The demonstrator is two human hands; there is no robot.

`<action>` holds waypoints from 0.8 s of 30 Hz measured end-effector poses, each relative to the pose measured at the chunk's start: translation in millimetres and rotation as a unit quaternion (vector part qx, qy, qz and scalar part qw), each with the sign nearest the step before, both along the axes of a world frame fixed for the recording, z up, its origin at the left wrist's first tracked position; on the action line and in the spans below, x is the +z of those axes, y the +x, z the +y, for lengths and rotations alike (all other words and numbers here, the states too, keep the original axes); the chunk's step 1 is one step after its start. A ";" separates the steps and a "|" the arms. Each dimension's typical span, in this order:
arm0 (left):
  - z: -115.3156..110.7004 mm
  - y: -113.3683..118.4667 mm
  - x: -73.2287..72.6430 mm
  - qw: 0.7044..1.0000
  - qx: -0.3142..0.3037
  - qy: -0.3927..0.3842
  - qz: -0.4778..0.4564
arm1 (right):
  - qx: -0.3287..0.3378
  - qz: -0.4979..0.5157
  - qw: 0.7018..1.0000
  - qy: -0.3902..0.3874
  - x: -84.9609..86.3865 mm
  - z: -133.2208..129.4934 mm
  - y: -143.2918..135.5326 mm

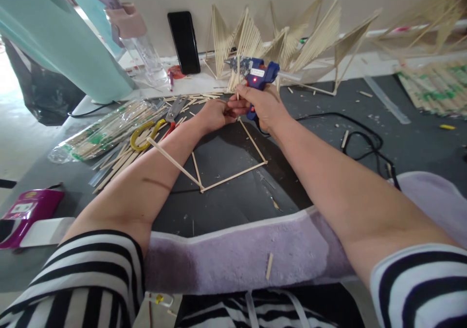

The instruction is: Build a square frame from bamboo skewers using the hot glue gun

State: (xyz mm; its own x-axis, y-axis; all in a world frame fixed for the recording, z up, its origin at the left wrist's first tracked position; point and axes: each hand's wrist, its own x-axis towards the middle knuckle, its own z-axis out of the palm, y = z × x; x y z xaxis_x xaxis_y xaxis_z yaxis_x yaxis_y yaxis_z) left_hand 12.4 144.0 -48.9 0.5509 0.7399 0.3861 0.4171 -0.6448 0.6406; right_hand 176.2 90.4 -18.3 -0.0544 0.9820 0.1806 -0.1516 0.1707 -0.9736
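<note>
My right hand (269, 106) is wrapped round a blue hot glue gun (260, 73) with a lit red light, its nozzle toward the left. A thin wooden stick (238, 69) stands upright by the fingertips of both hands. My left hand (214, 116) is closed, its fingers pinched together around the foot of that stick. Under my hands lies a four-sided frame of wooden sticks (233, 176), its far corner hidden by my fingers. From its near left corner another stick (174, 165) rises at a slant.
Scissors (139, 136) lie on loose sticks beside my left forearm, near a bagged stick bundle (105, 128). Behind stand a phone (184, 43), a bottle (136, 41) and fan-shaped stick models (251, 38). A black cord (343, 118) loops at right; a purple cloth (233, 255) covers the near edge.
</note>
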 end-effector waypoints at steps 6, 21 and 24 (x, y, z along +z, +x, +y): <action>-4.3 -0.6 6.3 0.996 0.007 -0.020 0.085 | 0.009 0.028 1.000 0.003 -2.1 1.9 1.2; -9.8 2.1 16.4 0.985 0.036 -0.033 0.165 | -0.012 0.014 1.000 0.008 -0.4 0.8 -3.5; -9.6 1.6 15.7 0.986 0.037 -0.031 0.161 | -0.016 0.013 1.000 0.014 -0.5 0.3 -4.2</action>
